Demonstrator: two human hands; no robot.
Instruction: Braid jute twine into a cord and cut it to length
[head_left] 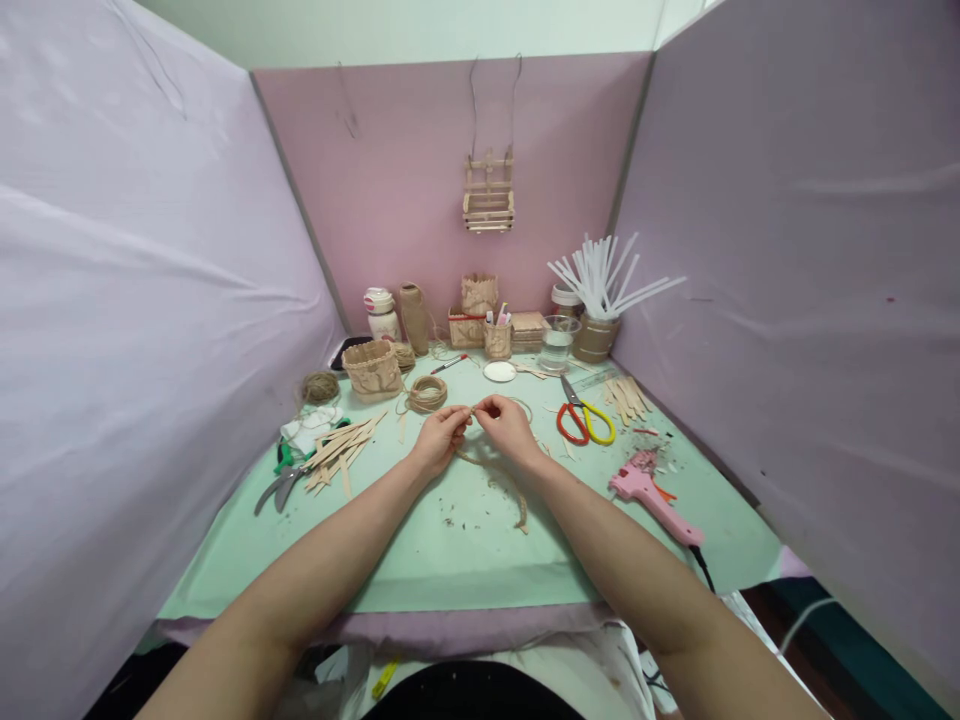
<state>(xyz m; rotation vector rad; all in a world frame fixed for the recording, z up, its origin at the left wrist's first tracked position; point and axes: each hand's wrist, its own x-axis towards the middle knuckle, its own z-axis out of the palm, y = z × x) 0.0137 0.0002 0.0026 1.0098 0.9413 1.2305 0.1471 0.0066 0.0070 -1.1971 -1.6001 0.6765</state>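
My left hand and my right hand meet over the middle of the green table. The fingers of both are pinched on a length of tan twine. It trails below them across the cloth, ending in a thicker, braided-looking piece. Exactly how the twine runs between the fingertips is too small to make out. Just beyond my left hand lies a coil of tan cord. Scissors with one red and one yellow handle lie open to the right of my right hand.
A pink glue gun lies at right. Wooden sticks and pruning shears are at left. Behind stand a wooden basket, a water-filled cup and a pot of white glue sticks. A small wooden rack hangs above.
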